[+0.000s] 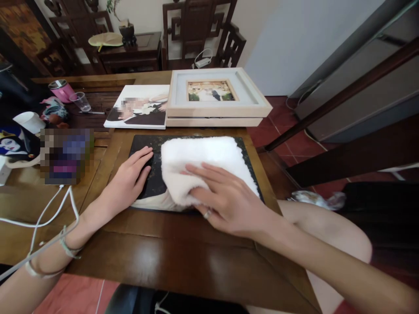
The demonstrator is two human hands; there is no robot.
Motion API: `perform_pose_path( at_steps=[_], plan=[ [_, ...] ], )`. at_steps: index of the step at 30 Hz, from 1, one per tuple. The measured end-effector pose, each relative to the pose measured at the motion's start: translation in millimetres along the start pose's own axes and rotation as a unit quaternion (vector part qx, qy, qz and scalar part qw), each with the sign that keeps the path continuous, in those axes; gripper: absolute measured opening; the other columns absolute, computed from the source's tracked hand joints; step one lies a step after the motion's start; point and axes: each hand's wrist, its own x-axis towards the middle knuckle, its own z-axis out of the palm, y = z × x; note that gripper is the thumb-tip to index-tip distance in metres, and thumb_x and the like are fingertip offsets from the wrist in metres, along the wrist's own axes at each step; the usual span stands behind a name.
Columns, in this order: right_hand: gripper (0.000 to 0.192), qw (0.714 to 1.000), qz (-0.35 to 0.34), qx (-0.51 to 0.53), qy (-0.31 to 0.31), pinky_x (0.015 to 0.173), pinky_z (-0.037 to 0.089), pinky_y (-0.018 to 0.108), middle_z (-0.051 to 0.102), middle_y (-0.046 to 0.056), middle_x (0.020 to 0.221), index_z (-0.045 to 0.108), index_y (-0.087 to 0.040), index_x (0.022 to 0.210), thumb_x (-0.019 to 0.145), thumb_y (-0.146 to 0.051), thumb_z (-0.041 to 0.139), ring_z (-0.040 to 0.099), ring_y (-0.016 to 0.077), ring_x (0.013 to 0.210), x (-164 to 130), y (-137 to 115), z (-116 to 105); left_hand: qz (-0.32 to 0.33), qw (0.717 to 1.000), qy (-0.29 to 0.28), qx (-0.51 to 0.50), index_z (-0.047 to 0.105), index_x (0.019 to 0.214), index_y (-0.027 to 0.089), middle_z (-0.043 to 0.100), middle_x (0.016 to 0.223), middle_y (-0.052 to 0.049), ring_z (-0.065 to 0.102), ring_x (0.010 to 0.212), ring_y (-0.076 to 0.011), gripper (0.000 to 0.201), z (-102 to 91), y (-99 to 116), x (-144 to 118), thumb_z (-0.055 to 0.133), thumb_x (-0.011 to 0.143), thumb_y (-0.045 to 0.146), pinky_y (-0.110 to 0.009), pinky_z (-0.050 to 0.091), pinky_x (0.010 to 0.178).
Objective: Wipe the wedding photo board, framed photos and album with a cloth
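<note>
A dark picture panel (151, 141) lies flat on the wooden table, with a pale shape showing along its near edge. Much of its surface is covered by a fluffy white cloth (203, 150), folded over at its near left part. My right hand (225, 198), with a ring on one finger, presses on the cloth and grips its folded part. Across the panel's left edge rests my left hand (132, 174), its fingers stretched out flat and holding nothing.
Behind the panel are a white-edged photo print (140, 109) and stacked wooden frames (212, 111). To the left stand a pink mug (62, 91), a clear plastic cup (80, 103) and a dark patterned mug (18, 144). White cables (49, 205) run near my left forearm.
</note>
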Motion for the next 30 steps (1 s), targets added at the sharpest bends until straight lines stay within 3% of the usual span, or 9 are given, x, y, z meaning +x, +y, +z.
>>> perform_pose_path(
  at_steps=[5,9,15,19,23,26,30],
  plan=[
    [0.021,0.997,0.071,-0.031,0.012,0.099,0.047,0.051,0.073,0.012,0.097,0.065,-0.021,0.1,0.087,-0.015,0.049,0.057,0.0291,0.121,27.2,40.1,12.4,-0.006,1.0,-0.002,-0.011,0.053,0.133,0.014,0.052,0.142,-0.013,0.046,0.135,-0.0253,0.041,0.5,1.0,-0.6,0.037,0.098,0.029,-0.049,0.037,0.114],
    [0.021,0.995,0.076,-0.063,0.001,0.095,0.048,0.05,0.071,0.017,0.1,0.065,-0.016,0.1,0.09,-0.018,0.048,0.061,0.0308,0.113,48.5,52.1,21.1,-0.032,0.999,0.02,-0.022,0.052,0.134,0.014,0.055,0.138,-0.013,0.049,0.131,-0.0247,0.041,-3.5,6.6,1.2,0.039,0.098,0.03,-0.047,0.038,0.113],
    [0.024,0.998,-0.011,-0.054,-0.027,0.106,0.038,0.056,0.062,0.02,0.129,0.067,-0.014,0.104,0.084,-0.016,0.053,0.05,0.0342,0.129,46.7,26.8,26.4,-0.096,0.985,0.112,-0.091,0.051,0.135,0.016,0.055,0.138,-0.01,0.051,0.128,-0.0241,0.045,-7.7,7.5,3.5,0.035,0.101,0.04,-0.042,0.038,0.113],
    [0.023,0.991,-0.112,0.012,-0.076,0.109,0.034,0.058,0.058,0.018,0.136,0.069,-0.018,0.1,0.08,-0.019,0.06,0.047,0.0335,0.132,36.1,0.7,20.4,-0.124,0.975,0.126,-0.133,0.05,0.137,0.02,0.054,0.141,-0.008,0.049,0.131,-0.0243,0.049,-5.7,2.6,1.2,0.027,0.102,0.045,-0.044,0.037,0.113],
    [0.019,0.976,-0.174,0.074,-0.105,0.111,0.034,0.052,0.062,0.012,0.133,0.07,-0.02,0.097,0.082,-0.023,0.058,0.047,0.0284,0.133,29.9,-2.6,12.1,-0.127,0.973,0.127,-0.144,0.05,0.137,0.02,0.053,0.142,-0.008,0.049,0.131,-0.0239,0.05,-6.3,1.8,0.9,0.024,0.103,0.045,-0.044,0.036,0.114],
    [0.023,0.977,-0.156,0.107,-0.098,0.112,0.035,0.047,0.064,0.008,0.131,0.068,-0.021,0.103,0.087,-0.021,0.052,0.048,0.0224,0.133,24.1,9.0,5.9,-0.121,0.98,0.117,-0.111,0.054,0.133,0.019,0.056,0.139,-0.008,0.05,0.13,-0.0234,0.048,-8.6,3.9,3.2,0.026,0.102,0.044,-0.042,0.037,0.114],
    [0.025,0.993,-0.065,0.082,-0.053,0.109,0.039,0.046,0.066,0.008,0.126,0.066,-0.023,0.103,0.087,-0.014,0.049,0.053,0.0211,0.128,14.9,26.1,-1.9,-0.099,0.991,0.076,-0.046,0.057,0.128,0.019,0.056,0.138,-0.009,0.051,0.129,-0.0249,0.042,-8.6,5.3,4.6,0.039,0.098,0.042,-0.046,0.037,0.112]
  ],
)
